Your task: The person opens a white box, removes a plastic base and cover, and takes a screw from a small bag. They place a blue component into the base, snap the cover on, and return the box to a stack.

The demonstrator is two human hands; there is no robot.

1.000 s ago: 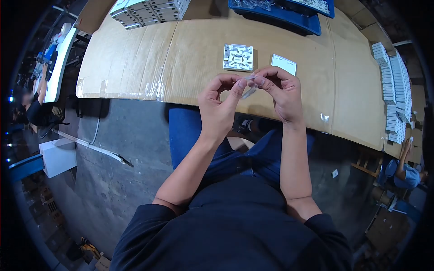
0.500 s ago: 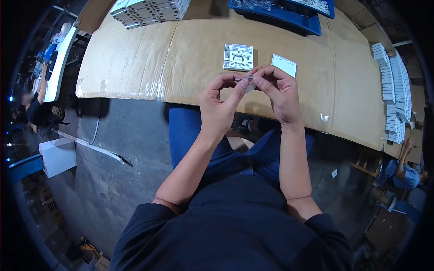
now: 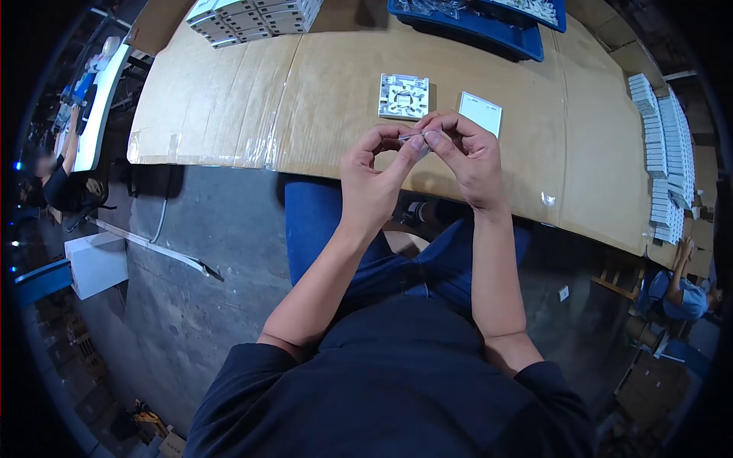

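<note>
My left hand (image 3: 376, 164) and my right hand (image 3: 472, 156) meet over the table's near edge, thumbs and forefingers pinching a small clear plastic bag (image 3: 408, 137). Fingers cover most of the bag, and its contents cannot be made out. Just beyond the hands lies an opened white plastic box base (image 3: 404, 97), its inner face with ribs and clips turned up. A flat white cover (image 3: 480, 113) rests to its right, behind my right hand.
Brown cardboard covers the table (image 3: 328, 99). White boxes (image 3: 256, 19) are stacked at the far left. Blue bins (image 3: 473, 34) with bagged and small white parts stand at the back. More white units (image 3: 664, 153) line the right edge. Other people sit at far left and far right.
Both hands stay in nearly the same place, fingertips shifting slightly on the clear bag. Less of the bag shows between the thumbs now. The box base and cover have not moved.
</note>
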